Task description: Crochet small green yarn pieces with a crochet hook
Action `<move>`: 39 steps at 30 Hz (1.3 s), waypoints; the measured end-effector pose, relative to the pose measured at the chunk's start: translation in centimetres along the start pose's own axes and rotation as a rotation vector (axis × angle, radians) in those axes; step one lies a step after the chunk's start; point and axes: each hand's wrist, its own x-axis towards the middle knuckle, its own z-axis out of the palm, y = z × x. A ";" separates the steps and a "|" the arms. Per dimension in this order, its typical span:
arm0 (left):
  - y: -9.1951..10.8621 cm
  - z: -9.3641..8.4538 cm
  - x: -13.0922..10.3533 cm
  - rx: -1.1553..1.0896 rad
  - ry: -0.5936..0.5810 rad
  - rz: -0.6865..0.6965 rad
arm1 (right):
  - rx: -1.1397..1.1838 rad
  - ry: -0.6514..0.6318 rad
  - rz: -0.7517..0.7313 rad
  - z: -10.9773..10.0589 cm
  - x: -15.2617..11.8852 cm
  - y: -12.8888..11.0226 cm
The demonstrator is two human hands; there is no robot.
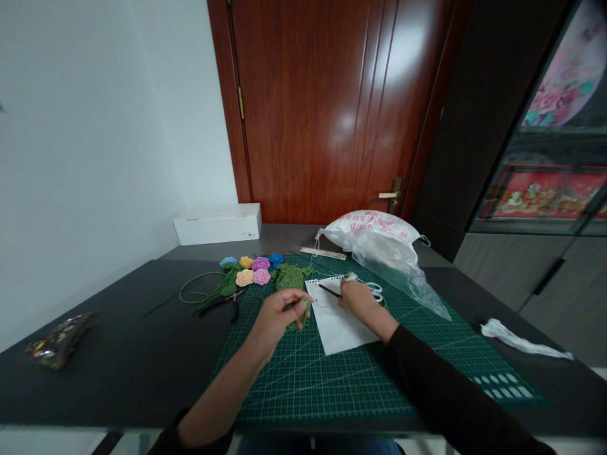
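Observation:
My left hand (279, 313) is closed, thumb against fingers, on a small green crochet piece (306, 308) held over the cutting mat. My right hand (355, 297) reaches over a sheet of notebook paper (339, 332) with its fingers curled in. A thin black pen (329, 291) sticks out to the left from under that hand and appears to be gripped by it; the fingertips are partly hidden. White-handled scissors (375, 289) lie just right of the hand. Behind my left hand rests a bundle of green yarn (290, 276).
Several crocheted flowers (260, 264) with green stems lie at the left of the green cutting mat (284, 392), near black-handled pliers (220, 306). A white box (218, 224), a ruler (322, 253) and a stuffed plastic bag (379, 237) sit behind. A shiny packet (59, 341) lies far left, a white strip (521, 341) right.

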 end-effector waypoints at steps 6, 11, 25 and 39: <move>1.6 -0.2 1.2 -0.131 -0.005 -0.040 | 0.859 -0.031 -0.048 -1.3 0.4 2.5; 1.5 0.6 4.4 -0.327 -0.079 -0.096 | 1.475 0.053 -0.131 -2.1 0.2 2.2; -2.4 1.0 4.1 -0.467 -0.106 -0.088 | 1.780 0.202 -0.278 -1.6 -4.8 -1.6; -1.1 1.2 3.7 -0.235 0.053 0.017 | 1.567 -0.249 -0.149 0.8 -5.6 -3.6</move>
